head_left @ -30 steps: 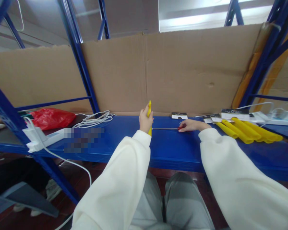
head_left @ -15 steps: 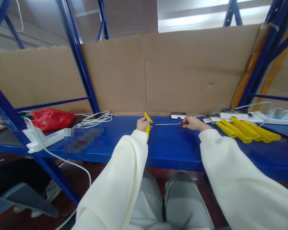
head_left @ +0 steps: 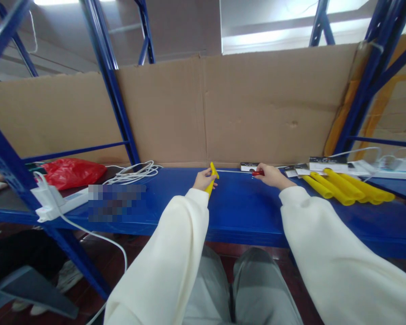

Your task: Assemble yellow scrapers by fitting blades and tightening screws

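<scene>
My left hand [head_left: 203, 179] is closed around a yellow T-shaped plastic piece [head_left: 213, 170], whose crosspiece sticks out above the fingers; its lower part shows below them. Opposite it, my right hand [head_left: 272, 176] grips a red-handled screwdriver [head_left: 257, 173]. The screwdriver's long thin shaft points left, and its tip is close to the yellow piece; I cannot tell whether they touch. Both hands are over the blue tabletop [head_left: 243, 207]. Just behind the right hand lies a small black-and-white box [head_left: 249, 166].
Several yellow tubes [head_left: 341, 187] lie at the right beside black-and-white packages [head_left: 328, 162]. To the left are a white power strip [head_left: 67, 201], a coiled white cable [head_left: 138, 171] and a red plastic bag [head_left: 73, 172]. A cardboard panel [head_left: 162, 113] and blue posts [head_left: 111, 90] stand behind.
The yellow piece has tilted and shifted slightly right in my left hand. The screwdriver's shaft now lies nearer the yellow piece. The camera view has tipped up a little.
</scene>
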Demonstrator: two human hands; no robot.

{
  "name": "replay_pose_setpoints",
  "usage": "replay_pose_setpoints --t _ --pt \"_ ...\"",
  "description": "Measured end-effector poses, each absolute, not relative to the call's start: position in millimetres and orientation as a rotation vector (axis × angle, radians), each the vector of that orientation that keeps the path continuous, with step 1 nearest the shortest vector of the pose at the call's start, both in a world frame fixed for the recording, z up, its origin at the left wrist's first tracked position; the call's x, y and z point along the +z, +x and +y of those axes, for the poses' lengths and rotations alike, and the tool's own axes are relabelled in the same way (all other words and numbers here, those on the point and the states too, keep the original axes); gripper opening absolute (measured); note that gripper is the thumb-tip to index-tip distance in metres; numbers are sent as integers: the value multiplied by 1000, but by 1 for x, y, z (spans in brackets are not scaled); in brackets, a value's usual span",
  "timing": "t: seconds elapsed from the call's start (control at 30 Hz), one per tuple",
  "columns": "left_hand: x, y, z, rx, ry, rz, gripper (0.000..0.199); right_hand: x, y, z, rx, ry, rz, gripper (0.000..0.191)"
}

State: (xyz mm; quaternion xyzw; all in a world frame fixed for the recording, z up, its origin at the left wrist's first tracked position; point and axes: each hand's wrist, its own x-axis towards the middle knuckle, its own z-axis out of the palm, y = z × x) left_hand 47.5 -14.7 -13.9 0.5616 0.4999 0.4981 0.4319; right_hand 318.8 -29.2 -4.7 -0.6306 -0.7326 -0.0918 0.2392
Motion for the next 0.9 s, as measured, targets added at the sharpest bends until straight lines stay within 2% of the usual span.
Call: replay_pose_setpoints --t 0.37,0.9 --pt "-15 47 -15 1205 1405 1222 63 -7 322 -26 -260 -1738 -1995 13" --pt "-17 50 -14 1200 1429 1239 60 -7 322 -26 -285 -1729 -1991 14"
